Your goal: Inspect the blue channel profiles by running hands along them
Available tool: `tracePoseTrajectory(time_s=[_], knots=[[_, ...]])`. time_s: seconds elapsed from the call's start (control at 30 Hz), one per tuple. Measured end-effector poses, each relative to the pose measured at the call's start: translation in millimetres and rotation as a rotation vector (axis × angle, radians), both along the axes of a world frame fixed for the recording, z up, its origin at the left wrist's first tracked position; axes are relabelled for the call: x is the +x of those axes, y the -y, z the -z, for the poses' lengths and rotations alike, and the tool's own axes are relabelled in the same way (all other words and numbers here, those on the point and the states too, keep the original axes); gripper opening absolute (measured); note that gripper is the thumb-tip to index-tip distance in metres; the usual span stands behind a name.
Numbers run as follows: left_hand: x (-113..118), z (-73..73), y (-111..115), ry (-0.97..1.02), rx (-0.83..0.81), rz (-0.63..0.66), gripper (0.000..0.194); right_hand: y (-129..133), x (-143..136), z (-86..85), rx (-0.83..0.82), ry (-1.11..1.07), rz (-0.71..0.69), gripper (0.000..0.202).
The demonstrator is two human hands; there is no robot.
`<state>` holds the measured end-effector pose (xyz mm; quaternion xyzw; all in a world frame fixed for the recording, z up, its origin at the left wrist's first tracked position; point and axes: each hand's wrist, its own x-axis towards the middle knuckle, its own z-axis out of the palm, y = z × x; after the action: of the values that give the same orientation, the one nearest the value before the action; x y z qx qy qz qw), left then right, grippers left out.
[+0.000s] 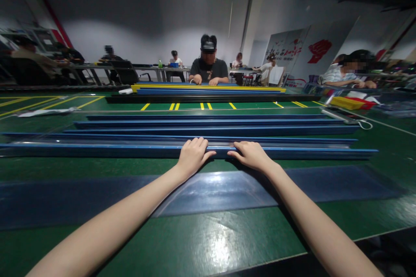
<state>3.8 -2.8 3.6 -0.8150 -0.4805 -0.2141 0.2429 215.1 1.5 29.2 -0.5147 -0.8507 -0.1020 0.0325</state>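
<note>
Both my hands rest on the nearest long blue strip (302, 154), which lies across the green table (195, 242). My left hand (193, 155) has its fingers over the strip's top edge and its thumb along the near side. A short gap to the right, my right hand (249, 154) grips the same strip, fingers over the edge and thumb pointing inward. More blue strips (214, 130) lie parallel just behind. Below my wrists a clear plastic sheet (224, 190) lies flat under my forearms.
Yellow and blue strips (208, 88) and a long black strip (214, 98) lie farther back, before a seated person (208, 69). A phone with a white cable (349, 114) and a yellow and red tray (349, 103) are at the right. White wrapping (48, 112) lies left.
</note>
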Motion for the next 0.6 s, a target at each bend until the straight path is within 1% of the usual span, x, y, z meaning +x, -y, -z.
tracePoseTrajectory(time_s=[0.33,0.6], knots=[[1.0,-2.5,1.4,0.009,-0.049,-0.030,0.038,1.7,-1.3,-2.9,-0.037,-0.008,0.015,0.038],[1.4,-2.9,0.8,-0.014,-0.056,-0.039,0.040,-0.9,0.7,1.0,0.004,-0.004,-0.014,0.040]])
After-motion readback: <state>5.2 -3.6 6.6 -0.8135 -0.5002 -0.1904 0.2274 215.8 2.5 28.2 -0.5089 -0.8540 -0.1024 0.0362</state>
